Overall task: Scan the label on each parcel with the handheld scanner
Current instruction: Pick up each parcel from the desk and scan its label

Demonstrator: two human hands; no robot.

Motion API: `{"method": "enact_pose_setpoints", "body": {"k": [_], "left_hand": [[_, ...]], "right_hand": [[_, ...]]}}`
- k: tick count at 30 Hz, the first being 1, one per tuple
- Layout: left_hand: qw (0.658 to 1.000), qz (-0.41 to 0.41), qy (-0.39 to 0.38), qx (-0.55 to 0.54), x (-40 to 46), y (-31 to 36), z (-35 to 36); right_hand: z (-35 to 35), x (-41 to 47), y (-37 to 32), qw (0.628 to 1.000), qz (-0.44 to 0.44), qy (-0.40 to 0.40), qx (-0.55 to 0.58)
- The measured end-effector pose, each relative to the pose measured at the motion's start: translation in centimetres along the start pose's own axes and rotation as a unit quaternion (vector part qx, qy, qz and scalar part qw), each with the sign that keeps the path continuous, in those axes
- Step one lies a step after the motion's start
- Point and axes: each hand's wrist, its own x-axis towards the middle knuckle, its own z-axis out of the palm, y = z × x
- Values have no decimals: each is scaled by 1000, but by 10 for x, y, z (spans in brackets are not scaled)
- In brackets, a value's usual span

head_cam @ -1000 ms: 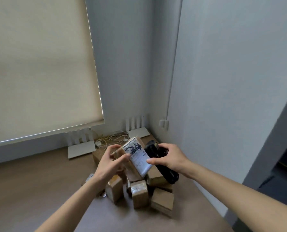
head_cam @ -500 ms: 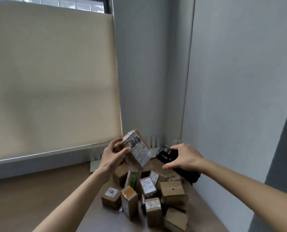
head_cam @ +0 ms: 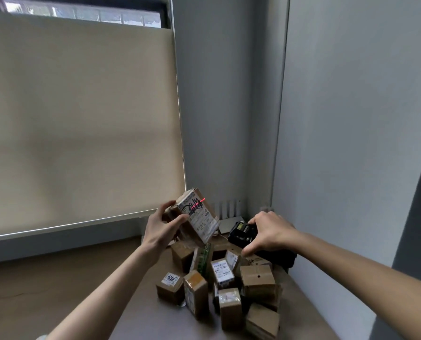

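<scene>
below and nearer than both sets of fingers, a heap of small cardboard parcels sits on the brown table. the left hand has its fingers wrapped around a raised parcel, tilted, white label facing right, a red scan line across the label's upper part. the right hand grips the black handheld scanner, just right of the label, not touching it. beyond the fingertips stand a white router, grey walls and a beige blind.
</scene>
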Motion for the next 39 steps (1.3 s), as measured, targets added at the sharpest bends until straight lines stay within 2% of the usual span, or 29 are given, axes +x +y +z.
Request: {"method": "enact_pose_setpoints", "body": {"k": [16, 23, 27, 32, 36, 39], "left_hand": [[1000, -7, 16, -20, -18, -1, 0], [998, -24, 43, -50, -31, -2, -11], [990, -64, 84, -97, -51, -5, -29], [968, -112, 166, -149, -95, -13, -70], [958, -141, 191, -163, -146, -19, -120], [964, -147, 185, -120, -190, -21, -172]], "right_hand": [[6, -8, -7, 999, -16, -8, -27], [14, -4, -10, 996, -29, -22, 85], [30, -7, -34, 972, -56, -38, 225], [69, -14, -94, 920, -115, -76, 366], [101, -28, -156, 892, -179, -101, 402], [115, -45, -210, 878, -218, -124, 407]]}}
